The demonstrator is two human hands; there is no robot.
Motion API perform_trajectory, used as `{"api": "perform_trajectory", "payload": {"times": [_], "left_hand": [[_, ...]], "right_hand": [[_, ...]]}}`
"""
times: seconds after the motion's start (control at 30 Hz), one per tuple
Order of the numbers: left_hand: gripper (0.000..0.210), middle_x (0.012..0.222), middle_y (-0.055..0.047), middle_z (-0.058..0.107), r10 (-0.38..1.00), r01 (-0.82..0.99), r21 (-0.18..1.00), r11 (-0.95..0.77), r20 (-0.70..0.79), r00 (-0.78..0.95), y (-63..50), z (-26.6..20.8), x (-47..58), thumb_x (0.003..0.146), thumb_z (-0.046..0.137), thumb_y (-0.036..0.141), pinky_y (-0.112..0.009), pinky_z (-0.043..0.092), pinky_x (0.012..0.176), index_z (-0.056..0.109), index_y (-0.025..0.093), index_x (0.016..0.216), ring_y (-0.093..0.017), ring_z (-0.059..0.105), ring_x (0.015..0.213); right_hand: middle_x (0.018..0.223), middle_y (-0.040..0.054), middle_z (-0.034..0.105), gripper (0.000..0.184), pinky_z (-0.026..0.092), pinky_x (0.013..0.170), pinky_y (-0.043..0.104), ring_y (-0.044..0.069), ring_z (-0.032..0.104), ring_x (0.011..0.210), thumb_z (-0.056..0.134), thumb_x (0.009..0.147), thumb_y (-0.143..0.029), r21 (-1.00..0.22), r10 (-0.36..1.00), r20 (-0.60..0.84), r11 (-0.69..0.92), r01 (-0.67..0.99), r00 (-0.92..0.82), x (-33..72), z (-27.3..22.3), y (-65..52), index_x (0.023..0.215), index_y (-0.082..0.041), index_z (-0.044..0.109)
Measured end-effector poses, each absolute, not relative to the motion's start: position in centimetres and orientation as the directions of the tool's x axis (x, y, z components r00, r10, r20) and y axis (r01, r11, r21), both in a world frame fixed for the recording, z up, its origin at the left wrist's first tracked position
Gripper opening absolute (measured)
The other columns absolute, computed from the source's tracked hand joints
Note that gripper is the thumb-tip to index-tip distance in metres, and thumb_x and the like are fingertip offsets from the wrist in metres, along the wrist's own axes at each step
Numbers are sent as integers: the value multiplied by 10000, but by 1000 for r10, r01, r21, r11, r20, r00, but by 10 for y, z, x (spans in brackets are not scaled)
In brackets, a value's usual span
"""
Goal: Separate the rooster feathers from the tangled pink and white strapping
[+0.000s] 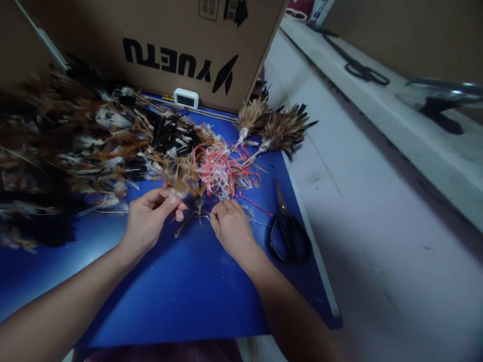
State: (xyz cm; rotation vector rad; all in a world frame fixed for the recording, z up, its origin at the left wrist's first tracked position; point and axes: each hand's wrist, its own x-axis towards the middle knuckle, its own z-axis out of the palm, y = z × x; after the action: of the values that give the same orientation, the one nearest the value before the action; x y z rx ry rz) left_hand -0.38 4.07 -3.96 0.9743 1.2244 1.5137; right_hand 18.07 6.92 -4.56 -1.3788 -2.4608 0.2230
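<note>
My left hand (147, 221) is closed in a pinch on a few small brown feathers (176, 187), in front of the feather heap. To its right, my right hand (234, 227) is closed with curled fingers, and a thin pale string shows at both sides of it. A thin stick (183, 226) with feathers at its upper end lies between the hands; whether either hand touches it I cannot tell. Just beyond my right hand is a tangle of red and white string (222, 168). Black-handled scissors (289, 236) lie to the right, blades pointing away.
A large heap of brown, black and white feathers (105, 146) covers the left of the blue table (196, 296). Bound feather bundles (283, 130) lie at the back right corner. Behind stand a small white digital display (186, 98) and a cardboard box (162, 25).
</note>
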Motion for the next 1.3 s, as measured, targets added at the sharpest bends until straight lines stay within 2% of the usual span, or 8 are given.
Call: {"api": "perform_trajectory", "payload": {"times": [0.13, 0.23, 0.3, 0.53, 0.83, 0.9, 1.03, 1.3], "left_hand": [[171, 611, 6, 660, 972, -131, 991, -38, 6, -234, 39, -40, -1, 768, 714, 289, -246, 481, 564, 634, 162, 688, -101, 571, 506], [173, 597, 5, 653, 980, -136, 990, 36, -61, -190, 39, -41, 0, 777, 701, 294, -238, 470, 548, 641, 157, 690, -101, 566, 500], [172, 593, 5, 650, 981, -155, 985, 79, -104, -165, 39, -42, 1, 775, 702, 293, -234, 467, 538, 645, 154, 692, -100, 564, 496], [172, 623, -3, 666, 975, -221, 962, 157, -187, -122, 38, -44, 4, 751, 729, 296, -224, 469, 521, 655, 148, 703, -96, 572, 494], [205, 605, -5, 669, 964, -317, 941, 121, -187, -188, 43, -37, -2, 681, 787, 297, -219, 458, 497, 645, 150, 678, -95, 561, 476], [213, 606, -5, 668, 961, -332, 938, 94, -173, -215, 44, -35, -4, 662, 799, 297, -223, 463, 493, 644, 151, 673, -96, 556, 473], [215, 610, -6, 665, 958, -342, 938, 48, -140, -249, 46, -32, -5, 646, 807, 297, -224, 473, 486, 649, 152, 664, -93, 546, 470], [189, 609, -1, 654, 957, -364, 930, 46, -145, -250, 46, -34, -7, 665, 789, 273, -203, 464, 492, 651, 144, 680, -83, 545, 476]], "right_hand": [[773, 64, 612, 130, 449, 721, 323, 187, 546, 741, 505, 849, -133, -541, 906, 210, 421, 728, -368, 185, -44, 69, 763, -171, 593], [651, -14, 568, 107, 406, 568, 249, 123, 506, 586, 521, 846, -225, -875, 963, 50, 170, 452, -266, 191, -36, 69, 756, -189, 566], [615, -32, 565, 124, 388, 528, 229, 102, 495, 542, 555, 829, -282, -969, 964, -65, 0, 248, -257, 193, -31, 70, 750, -186, 563], [703, -3, 672, 196, 416, 525, 215, 105, 586, 595, 720, 708, -285, -968, 944, -171, -214, -128, -281, 195, -28, 72, 836, -181, 613], [723, -14, 647, 123, 484, 647, 265, 132, 617, 677, 677, 760, -253, -997, 993, -36, -28, 71, -110, 194, -35, 73, 846, -193, 611], [835, 15, 658, 77, 501, 732, 305, 151, 618, 772, 620, 806, -202, -954, 985, 139, 160, 253, -99, 195, -40, 72, 883, -200, 627], [1061, 69, 618, 172, 446, 928, 364, 190, 549, 1014, 540, 873, -128, -645, 828, 447, 560, 521, -338, 189, -42, 67, 983, -190, 656], [1024, 67, 593, 163, 397, 796, 371, 228, 458, 969, 519, 932, -216, -211, 538, 183, 839, 502, -823, 152, -29, 59, 1034, -212, 646]]}}
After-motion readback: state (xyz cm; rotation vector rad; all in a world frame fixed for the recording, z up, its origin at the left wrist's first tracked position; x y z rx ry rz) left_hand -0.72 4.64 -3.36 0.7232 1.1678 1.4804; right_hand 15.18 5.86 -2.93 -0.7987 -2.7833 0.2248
